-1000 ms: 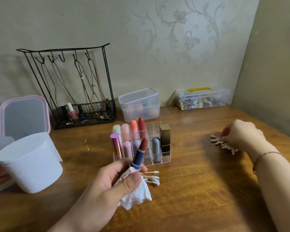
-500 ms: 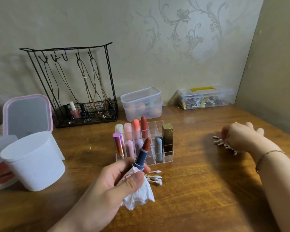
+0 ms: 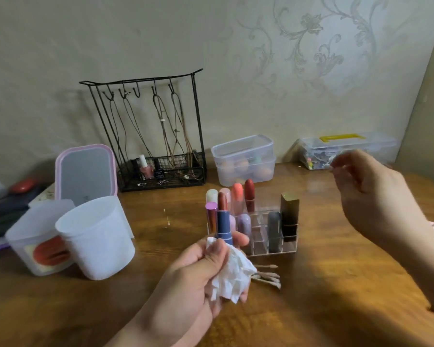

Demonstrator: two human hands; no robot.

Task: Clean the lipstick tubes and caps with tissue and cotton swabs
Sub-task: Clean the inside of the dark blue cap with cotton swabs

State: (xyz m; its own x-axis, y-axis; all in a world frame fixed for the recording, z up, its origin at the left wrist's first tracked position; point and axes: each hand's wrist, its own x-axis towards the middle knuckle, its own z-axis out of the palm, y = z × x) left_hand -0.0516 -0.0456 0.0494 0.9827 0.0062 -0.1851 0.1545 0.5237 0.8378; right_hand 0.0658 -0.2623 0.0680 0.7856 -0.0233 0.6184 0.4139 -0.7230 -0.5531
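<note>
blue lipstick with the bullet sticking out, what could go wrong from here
1. The blue lipstick has its bare bullet up beside the clear organizer; a bump could smear or snap it.
2. The left hand holds tube and tissue together, so either might slip.
3. The right hand looks blurred; its cotton swab could miss.

— The brown wooden table [image 3: 336, 246] looks varnished and glossy, grain showing. The crumpled white paper tissue [image 3: 232, 274]?

— Matt and creased. The blue lipstick tube [image 3: 224, 225] looks like smooth satin plastic.

— The clear acrylic organizer [image 3: 273, 242] shines; the black wire rack [image 3: 156, 136] is thin matt metal.

— The white frosted plastic cup [image 3: 95, 236] is dull, translucent.
</note>
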